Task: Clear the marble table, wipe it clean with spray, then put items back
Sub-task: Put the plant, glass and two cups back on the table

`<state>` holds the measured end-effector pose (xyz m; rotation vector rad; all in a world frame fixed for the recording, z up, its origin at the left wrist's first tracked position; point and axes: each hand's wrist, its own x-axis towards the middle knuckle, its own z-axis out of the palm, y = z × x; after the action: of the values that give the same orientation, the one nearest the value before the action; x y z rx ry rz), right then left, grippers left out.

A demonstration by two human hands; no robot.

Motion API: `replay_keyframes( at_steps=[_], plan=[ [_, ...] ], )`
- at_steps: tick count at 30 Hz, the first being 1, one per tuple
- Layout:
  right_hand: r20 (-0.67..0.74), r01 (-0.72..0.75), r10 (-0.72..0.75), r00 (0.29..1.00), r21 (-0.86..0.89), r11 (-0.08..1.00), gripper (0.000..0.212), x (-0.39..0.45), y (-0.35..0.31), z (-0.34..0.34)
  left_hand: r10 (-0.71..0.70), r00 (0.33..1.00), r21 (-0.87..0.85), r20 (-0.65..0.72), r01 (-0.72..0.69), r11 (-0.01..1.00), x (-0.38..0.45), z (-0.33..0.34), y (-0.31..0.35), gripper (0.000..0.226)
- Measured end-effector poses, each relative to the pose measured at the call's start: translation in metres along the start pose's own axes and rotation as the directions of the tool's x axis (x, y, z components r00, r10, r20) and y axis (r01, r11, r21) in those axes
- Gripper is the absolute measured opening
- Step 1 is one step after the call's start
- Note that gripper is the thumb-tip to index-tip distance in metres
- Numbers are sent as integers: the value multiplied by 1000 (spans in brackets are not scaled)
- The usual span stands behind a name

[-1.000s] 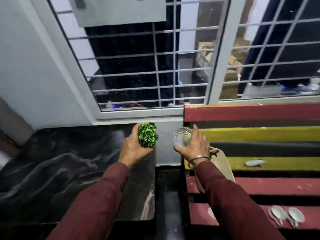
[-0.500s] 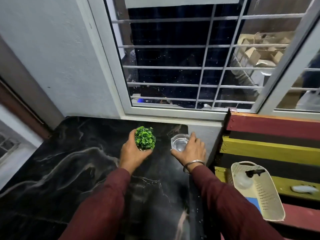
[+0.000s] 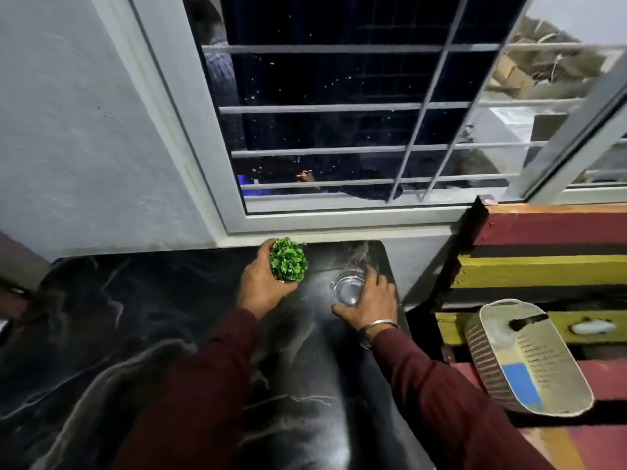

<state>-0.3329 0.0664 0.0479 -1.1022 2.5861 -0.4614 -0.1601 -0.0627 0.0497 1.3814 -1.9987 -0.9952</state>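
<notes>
1. Closest to the camera are two dark red sleeves (image 3: 210, 395) reaching out over the black marble table (image 3: 84, 351), which has pale veins running through it.
2. The right hand (image 3: 369, 300) wears a metal bangle (image 3: 378, 325) at the wrist. Its fingers curl round a small clear glass bowl (image 3: 346, 288) from the right side, thumb toward the near rim. The bowl looks to be sitting on the table near the far right corner, though I can't say for sure it's touching down.
3. The left hand (image 3: 263, 286) grips a little green plant (image 3: 288, 260), fingers wrapped round the base so the pot is pretty much hidden. It's near the table's far edge, just left of the bowl, and the two aren't touching.
4. Off to the right, a pale plastic basket (image 3: 488, 368) lies tipped on a bench of red and yellow slats (image 3: 543, 269), with something blue inside it.
5. Furthest back are a grey wall (image 3: 84, 130) and a white-framed window (image 3: 203, 137) with horizontal bars, dark outside.
</notes>
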Motion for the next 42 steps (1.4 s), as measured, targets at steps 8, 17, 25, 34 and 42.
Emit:
replay_keyframes(
  at_steps=[8,17,25,34,42],
  plan=[
    [-28,-40,42,999,61,997,102,84,-21,54,46,996,36,79,-49,998,71,34,-52,88],
    [-82,-59,63,995,50,997,112,132,-21,106,125,971,35,203,-135,990,109,71,-82,86],
    [-87,-53,57,995,44,998,116,142,-20,117,120,968,34,220,-131,991,120,71,-85,106],
    [-32,-37,39,999,69,997,124,129,-25,99,159,963,165,216,-196,967,104,53,-76,133],
    [-107,155,-185,977,-239,959,110,97,-26,47,166,986,335,7,-159,929,59,21,-44,95]
  ],
)
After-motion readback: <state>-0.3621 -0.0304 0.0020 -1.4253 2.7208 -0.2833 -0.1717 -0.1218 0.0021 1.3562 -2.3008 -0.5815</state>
